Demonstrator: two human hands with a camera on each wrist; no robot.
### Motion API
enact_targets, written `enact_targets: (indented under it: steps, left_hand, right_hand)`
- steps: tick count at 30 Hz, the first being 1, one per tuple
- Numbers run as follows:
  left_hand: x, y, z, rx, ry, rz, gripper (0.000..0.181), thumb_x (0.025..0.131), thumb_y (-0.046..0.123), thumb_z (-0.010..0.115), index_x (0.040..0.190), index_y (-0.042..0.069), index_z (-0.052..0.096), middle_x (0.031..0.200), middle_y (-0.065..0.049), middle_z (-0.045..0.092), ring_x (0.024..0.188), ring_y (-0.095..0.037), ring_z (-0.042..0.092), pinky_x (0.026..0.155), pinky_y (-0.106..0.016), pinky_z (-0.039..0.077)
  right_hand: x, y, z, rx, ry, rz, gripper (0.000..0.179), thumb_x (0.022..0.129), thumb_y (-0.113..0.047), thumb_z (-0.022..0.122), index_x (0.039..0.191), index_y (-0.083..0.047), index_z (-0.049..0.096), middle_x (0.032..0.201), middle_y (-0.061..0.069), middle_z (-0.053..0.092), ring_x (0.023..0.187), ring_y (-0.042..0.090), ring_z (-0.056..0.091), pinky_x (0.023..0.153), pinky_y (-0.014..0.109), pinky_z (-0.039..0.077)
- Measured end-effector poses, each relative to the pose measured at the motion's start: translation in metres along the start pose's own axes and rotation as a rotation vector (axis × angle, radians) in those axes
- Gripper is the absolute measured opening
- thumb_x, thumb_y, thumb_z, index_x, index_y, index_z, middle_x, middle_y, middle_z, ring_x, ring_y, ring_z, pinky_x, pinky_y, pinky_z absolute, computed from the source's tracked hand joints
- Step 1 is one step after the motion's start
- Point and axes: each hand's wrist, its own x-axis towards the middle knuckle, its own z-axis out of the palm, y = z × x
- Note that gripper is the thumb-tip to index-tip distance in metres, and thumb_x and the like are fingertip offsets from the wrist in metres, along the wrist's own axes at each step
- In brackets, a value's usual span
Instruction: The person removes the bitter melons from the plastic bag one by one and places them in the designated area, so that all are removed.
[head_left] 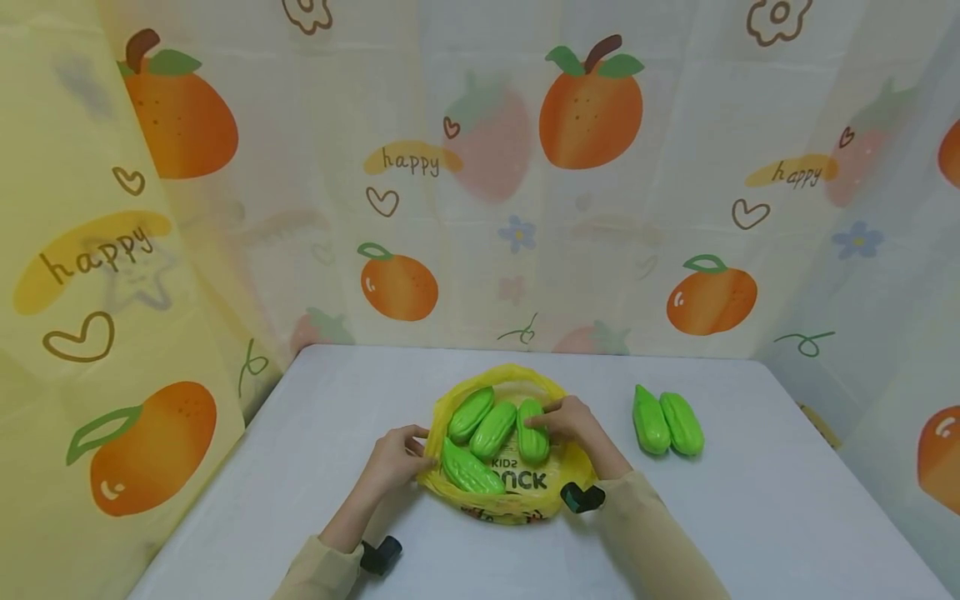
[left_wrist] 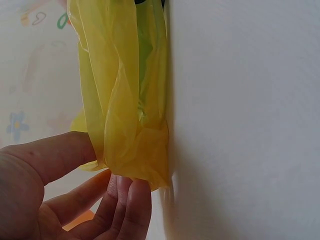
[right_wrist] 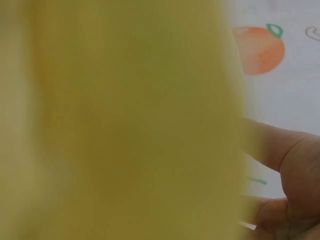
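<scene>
From the head view, I see the left hand (head_left: 393, 457) pinching the near-left rim of a yellow bag (head_left: 572, 461), which sits with its mouth spread wide on the white table (head_left: 757, 500). The right hand (head_left: 573, 419) reaches in over the right rim, its fingers curled over the rightmost gourd (head_left: 532, 447) inside. Three more gourds (head_left: 492, 431) lie in the bag: two slanting side by side just left of that one, the third lower left against the wall. Two loose gourds (head_left: 682, 423) rest together on the table, well right of the bag. I'd judge the step in hand to be settling the fourth gourd in the bag; the next move seems to call for letting it go and reaching right for the loose pair, the rim kept steady. In the left wrist view, the thumb lies on one side of the crumpled rim and the fingers on the other, with green showing through the plastic. In the right wrist view, the bag blurs across most of the picture and hides the fingertips, so I cannot tell their hold from there.
</scene>
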Motion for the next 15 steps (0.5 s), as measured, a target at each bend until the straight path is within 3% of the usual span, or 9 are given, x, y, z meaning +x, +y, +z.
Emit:
enact_targets:
  steps: [15]
  left_hand:
    - [-0.0025,0.0019,-0.0016,0.010,0.009,0.013,0.043,0.072,0.010,0.078,0.112,0.001,0.064,0.081,-0.007,0.064,0.064,-0.015,0.057,0.052,-0.027,0.049]
  right_hand:
    - [-0.0064,-0.0008,-0.0028,-0.001,-0.030,-0.012,0.065,0.079,-0.022,0.077,0.130,0.009,0.050,0.129,0.029,0.052,0.091,0.029,0.068,0.076,0.035,0.056]
